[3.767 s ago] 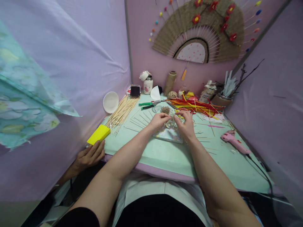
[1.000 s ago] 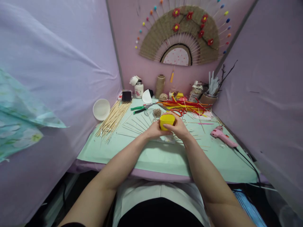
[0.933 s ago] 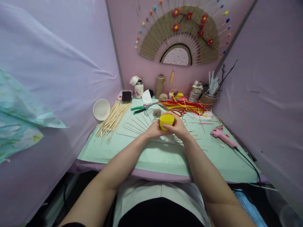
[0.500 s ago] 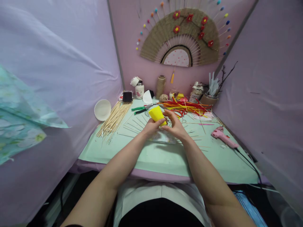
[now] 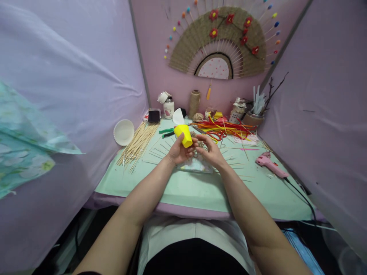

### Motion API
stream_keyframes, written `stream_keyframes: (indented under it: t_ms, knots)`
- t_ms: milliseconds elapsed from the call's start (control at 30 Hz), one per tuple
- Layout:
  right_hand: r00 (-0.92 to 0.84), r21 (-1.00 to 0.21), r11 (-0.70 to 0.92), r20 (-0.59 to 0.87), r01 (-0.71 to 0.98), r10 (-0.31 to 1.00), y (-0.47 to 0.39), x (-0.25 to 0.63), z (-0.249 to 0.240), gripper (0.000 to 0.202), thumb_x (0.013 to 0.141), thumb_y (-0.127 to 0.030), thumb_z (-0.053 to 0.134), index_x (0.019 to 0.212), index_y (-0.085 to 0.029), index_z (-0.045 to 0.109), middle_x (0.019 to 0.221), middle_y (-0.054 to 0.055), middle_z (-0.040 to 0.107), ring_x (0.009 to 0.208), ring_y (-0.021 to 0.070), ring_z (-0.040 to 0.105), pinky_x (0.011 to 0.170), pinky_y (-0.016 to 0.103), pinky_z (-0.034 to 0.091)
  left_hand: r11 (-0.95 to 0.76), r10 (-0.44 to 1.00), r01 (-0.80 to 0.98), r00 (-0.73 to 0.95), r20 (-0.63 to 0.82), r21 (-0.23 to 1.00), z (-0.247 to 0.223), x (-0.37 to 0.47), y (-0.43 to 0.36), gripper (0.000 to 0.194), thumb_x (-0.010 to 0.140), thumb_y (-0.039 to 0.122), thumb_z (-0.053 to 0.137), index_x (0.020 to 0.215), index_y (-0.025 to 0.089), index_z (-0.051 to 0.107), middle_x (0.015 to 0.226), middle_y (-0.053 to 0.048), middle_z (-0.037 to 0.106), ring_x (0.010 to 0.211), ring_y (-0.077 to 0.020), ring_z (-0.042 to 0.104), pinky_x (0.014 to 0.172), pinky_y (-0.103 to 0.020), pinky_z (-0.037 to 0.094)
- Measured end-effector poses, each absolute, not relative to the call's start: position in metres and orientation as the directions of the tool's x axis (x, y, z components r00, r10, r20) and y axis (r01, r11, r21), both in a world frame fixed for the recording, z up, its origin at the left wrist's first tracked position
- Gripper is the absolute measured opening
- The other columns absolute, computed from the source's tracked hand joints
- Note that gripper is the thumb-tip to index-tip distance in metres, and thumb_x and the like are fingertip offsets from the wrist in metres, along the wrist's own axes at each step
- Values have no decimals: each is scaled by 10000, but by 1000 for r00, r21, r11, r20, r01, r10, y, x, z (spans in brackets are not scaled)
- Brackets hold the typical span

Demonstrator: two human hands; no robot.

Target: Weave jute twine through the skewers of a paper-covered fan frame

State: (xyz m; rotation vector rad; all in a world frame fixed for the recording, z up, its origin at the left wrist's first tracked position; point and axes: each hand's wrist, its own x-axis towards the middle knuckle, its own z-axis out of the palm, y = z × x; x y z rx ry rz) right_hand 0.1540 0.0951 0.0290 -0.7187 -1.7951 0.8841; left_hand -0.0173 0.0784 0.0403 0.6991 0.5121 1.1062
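Observation:
My left hand (image 5: 177, 153) is closed around a bright yellow cup-shaped piece (image 5: 184, 135), thumb on its near side, above the middle of the table. The piece leans to one side, and its material is hard to make out. Close by on the right, my right hand (image 5: 212, 152) has bent fingers brought together at something small that I cannot make out. A tangled brownish bit (image 5: 200, 144) shows between the hands. Beneath them lies a fan-like spread of thin sticks (image 5: 157, 153) with a pale, shiny piece (image 5: 196, 165) at its near middle.
Bamboo sticks (image 5: 138, 147) and a white dish (image 5: 124, 133) lie left. Green-handled pliers (image 5: 166, 131) and red, orange and yellow pipe cleaners (image 5: 226, 128) lie behind my hands. A pink glue gun (image 5: 271, 165) with a cord rests right. A twine spool (image 5: 195, 104) stands at the back.
The yellow piece has shifted slightly left and turned, its lower end now swung towards the right. My left hand has rolled palm-up under it. My right hand stays close to its former place.

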Motion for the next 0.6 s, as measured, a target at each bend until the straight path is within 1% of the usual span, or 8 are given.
stream_keyframes:
  t_ms: [133,200,233,300,400,500,533,600]
  knots:
    - [-148,-742,649,632,169,761,89,151,33,414,760,-475,725,1091,-250,620,1137,80,601,1095,260,548,998,439,440,112,976,-636,216,36,763,37,-10,81,500,660,563,759,910,136,690,790,-39,619,520,-48,387,420,-187,260]
    - [-91,-738,647,643,190,760,86,149,34,335,760,-464,726,1005,-253,637,1058,72,621,1027,256,562,955,438,463,55,987,-612,154,51,789,36,-7,82,510,663,536,766,985,148,692,785,-27,607,518,-47,371,411,-188,239]
    - [-83,-757,630,626,174,775,84,147,34,309,765,-465,721,975,-253,641,1029,67,630,993,250,572,935,435,474,37,989,-594,136,55,804,35,-6,82,527,666,536,764,1022,155,689,784,-23,604,520,-49,370,410,-188,236]
    - [-105,-831,552,544,74,833,83,143,33,302,767,-478,713,950,-248,643,999,58,647,931,235,597,897,425,498,9,990,-551,123,71,834,33,-3,82,570,661,544,765,1077,163,685,797,-22,609,523,-48,368,410,-187,232]
    - [-215,-937,319,344,-143,914,83,138,31,371,740,-527,714,963,-238,648,979,41,675,880,216,638,860,409,534,-14,984,-486,148,98,874,28,0,82,608,654,547,771,1119,165,686,873,-44,644,544,-48,396,418,-182,247]
    - [-305,-955,92,181,-282,935,85,136,29,425,693,-558,741,955,-233,658,941,25,696,858,205,666,860,407,559,-21,976,-464,181,118,886,25,2,81,604,660,539,773,1139,180,686,974,-64,667,648,-71,510,491,-173,350]
    - [-315,-950,48,149,-309,937,86,136,29,430,677,-550,758,950,-233,662,933,22,702,852,202,673,864,406,563,-23,975,-461,188,123,887,25,2,81,609,659,538,776,1147,185,684,989,-66,671,682,-82,536,517,-176,375]
    - [-317,-940,4,119,-341,941,87,137,29,435,643,-523,797,943,-234,671,938,25,713,858,203,683,871,405,568,-26,973,-442,196,125,897,25,1,80,631,646,523,792,1170,193,673,996,-63,678,689,-84,548,526,-178,382]
